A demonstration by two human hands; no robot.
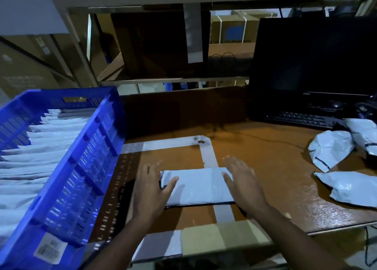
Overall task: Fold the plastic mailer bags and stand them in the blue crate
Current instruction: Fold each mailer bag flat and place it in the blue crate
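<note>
Head view: folded mailer bag lies flat on the worktop, just right of the blue crate already lined with standing bags. Left hand and right hand rest spread on its two ends, nothing pinched. I'd press the crease flat first, then take a grip on both ends so it doesn't spring open.

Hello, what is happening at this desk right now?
A person is folding plastic mailer bags. Both hands lie flat on a folded mailer on the wooden desk: the left hand at its left end, the right hand at its right end. The blue crate to the left already holds a row of folded bags standing upright. Three unfolded mailers wait on the right, near a keyboard.
</note>
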